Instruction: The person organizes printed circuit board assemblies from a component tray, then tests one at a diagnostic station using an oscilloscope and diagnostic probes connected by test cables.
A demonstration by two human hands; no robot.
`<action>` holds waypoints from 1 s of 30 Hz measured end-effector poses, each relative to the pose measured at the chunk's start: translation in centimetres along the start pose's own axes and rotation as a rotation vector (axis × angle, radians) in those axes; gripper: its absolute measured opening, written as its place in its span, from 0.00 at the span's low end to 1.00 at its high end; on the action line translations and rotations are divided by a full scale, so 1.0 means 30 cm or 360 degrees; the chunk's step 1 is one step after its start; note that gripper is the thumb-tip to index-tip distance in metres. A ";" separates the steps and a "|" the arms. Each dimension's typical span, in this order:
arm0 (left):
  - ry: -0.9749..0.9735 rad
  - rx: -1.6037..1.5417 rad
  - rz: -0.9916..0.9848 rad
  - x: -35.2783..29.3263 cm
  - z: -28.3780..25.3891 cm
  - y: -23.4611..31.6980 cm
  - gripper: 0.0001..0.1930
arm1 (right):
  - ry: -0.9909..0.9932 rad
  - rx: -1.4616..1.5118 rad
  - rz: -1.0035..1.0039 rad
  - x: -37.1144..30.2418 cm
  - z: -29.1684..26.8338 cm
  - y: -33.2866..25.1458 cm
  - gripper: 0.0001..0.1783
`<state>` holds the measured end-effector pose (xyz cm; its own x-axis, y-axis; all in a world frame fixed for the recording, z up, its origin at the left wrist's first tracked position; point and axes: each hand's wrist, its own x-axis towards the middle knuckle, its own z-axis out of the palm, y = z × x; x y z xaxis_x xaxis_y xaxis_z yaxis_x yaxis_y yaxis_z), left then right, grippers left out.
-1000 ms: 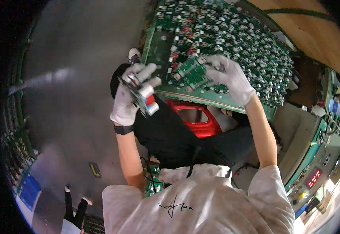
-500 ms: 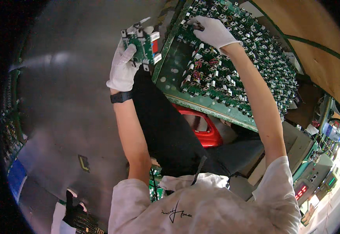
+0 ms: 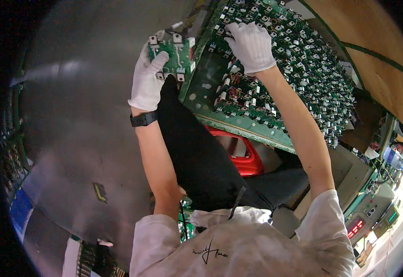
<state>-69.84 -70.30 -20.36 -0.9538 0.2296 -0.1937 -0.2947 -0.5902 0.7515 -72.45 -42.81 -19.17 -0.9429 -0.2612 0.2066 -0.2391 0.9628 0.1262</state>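
My left hand (image 3: 146,76), in a white knit glove, is closed on a green circuit board (image 3: 170,56). The thumb presses on its face, and metal tabs stick out along its edges; it is held above the floor, left of the green tray (image 3: 200,99). Over the far left part of the tray, my gloved right hand (image 3: 251,48) has its fingers curled down among many circuit boards (image 3: 298,69) laid out in close rows. The back of that hand hides its fingertips, so what they hold, if anything, cannot be seen.
A red plastic stool (image 3: 247,161) stands beneath the tray's near edge, by my legs. Brown board panels (image 3: 372,32) border the tray on the right. A device with a red lit display (image 3: 355,228) sits at the lower right. A blue bin (image 3: 21,212) is at the far left.
My right hand has turned so its back faces up, and the dark part seen at its fingertips is now hidden. The board in my left hand has tilted, showing more of its flat face.
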 end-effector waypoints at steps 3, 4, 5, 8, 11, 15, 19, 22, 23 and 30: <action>0.0059 0.0478 -0.0055 -0.016 0.034 -0.022 0.32 | 0.0221 0.0160 -0.0032 -0.002 -0.054 0.019 0.16; 0.0057 0.0484 -0.0052 -0.018 0.054 -0.014 0.32 | 0.0443 0.0314 -0.0039 0.004 -0.091 0.019 0.17; -0.0034 0.0675 -0.0074 -0.020 0.070 -0.011 0.34 | 0.0414 0.0580 -0.0048 0.004 -0.133 0.012 0.28; -0.0177 0.0988 -0.0054 -0.018 0.105 -0.012 0.38 | -0.0344 0.1931 0.0246 0.003 -0.251 -0.068 0.41; -0.0279 0.1302 0.0230 0.005 0.115 -0.054 0.38 | -0.0681 0.1310 -0.0274 0.056 -0.234 -0.066 0.45; -0.0043 0.1728 0.0151 0.041 0.135 -0.114 0.35 | -0.0608 0.1152 -0.0250 0.068 -0.146 0.001 0.29; 0.0062 0.1625 0.0083 0.086 0.127 -0.193 0.29 | -0.0496 0.0641 -0.0212 0.047 -0.073 -0.017 0.17; 0.0039 0.2266 0.0511 0.101 0.078 -0.240 0.26 | -0.0612 0.0503 -0.0129 0.041 -0.077 -0.031 0.16; 0.0093 0.2246 0.0576 0.096 0.069 -0.247 0.24 | -0.0614 0.0502 -0.0130 0.036 -0.076 -0.032 0.16; 0.0009 0.2270 0.0175 0.085 0.099 -0.250 0.18 | -0.0476 0.0269 -0.0259 0.017 -0.055 -0.039 0.11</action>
<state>-69.91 -63.00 -24.62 -0.9688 0.2295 -0.0940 0.0855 0.6651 0.7418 -72.28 -44.18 -17.62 -0.9095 -0.4038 -0.0988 -0.4026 0.9148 -0.0327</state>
